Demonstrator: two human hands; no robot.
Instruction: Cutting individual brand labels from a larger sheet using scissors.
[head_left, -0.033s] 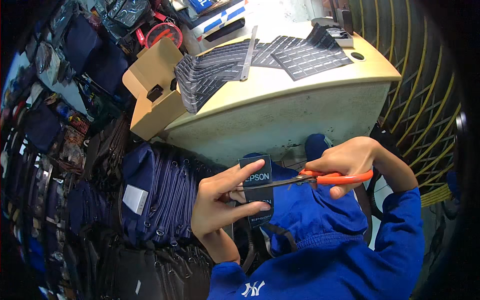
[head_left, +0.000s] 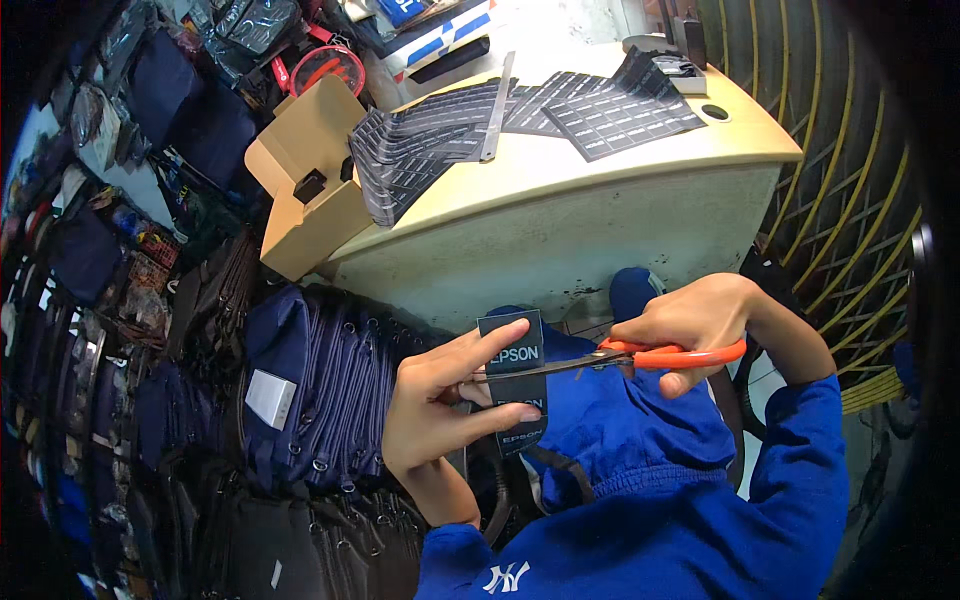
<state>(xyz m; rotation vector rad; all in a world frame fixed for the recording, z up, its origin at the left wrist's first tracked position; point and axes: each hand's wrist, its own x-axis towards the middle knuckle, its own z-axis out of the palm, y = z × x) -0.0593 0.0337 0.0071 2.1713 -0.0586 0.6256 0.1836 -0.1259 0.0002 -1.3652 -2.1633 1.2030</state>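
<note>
While your left hand pinches the dark label strip near your lap and your right hand, fingers closed through the orange-handled scissors, cuts across it, steady the strip before closing the blades, table beyond.

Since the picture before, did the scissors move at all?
No. The scissors sit at the same spot below the table edge, blades across the dark strip pinched by the left hand, handles in the right hand.

You see bright glare on the tabletop at 12 o'clock; edges bend, corners fall dark.
</note>
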